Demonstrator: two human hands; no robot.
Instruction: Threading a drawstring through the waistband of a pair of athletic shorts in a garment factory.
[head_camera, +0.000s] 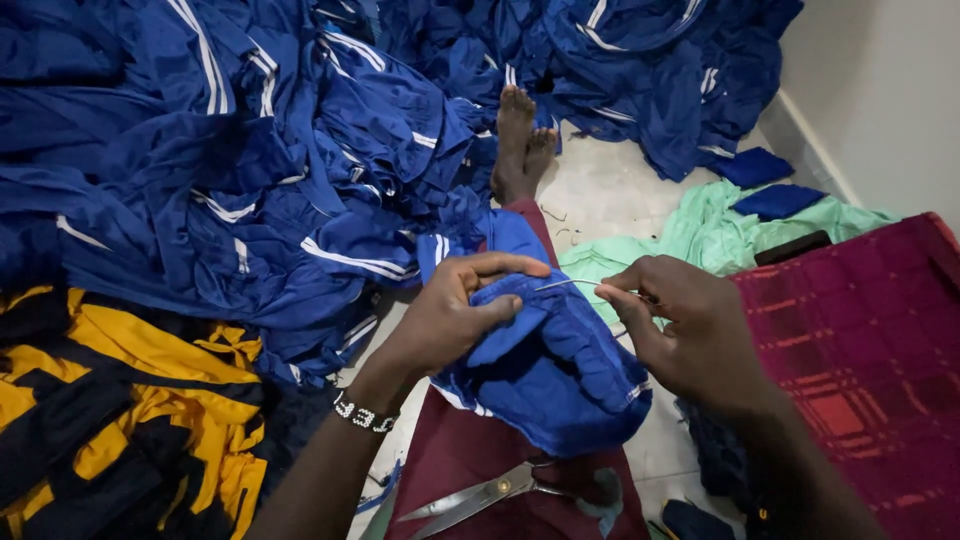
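My left hand (455, 315) grips a bunched blue garment (545, 375) with white stripes, held over my lap. My right hand (680, 330) pinches a thin metal needle (568, 284) whose tip points at the fabric by my left thumb. A beaded bracelet (362, 414) is on my left wrist. My legs in maroon cloth (470, 470) stretch forward, and my bare feet (520, 145) rest on the floor ahead.
A large heap of blue white-striped garments (250, 150) fills the left and top. Yellow and black garments (110, 400) lie at bottom left. Scissors (480, 497) rest on my lap. Mint-green cloth (700, 235), folded blue pieces (765, 185), and a maroon checked cloth (870, 360) sit to the right.
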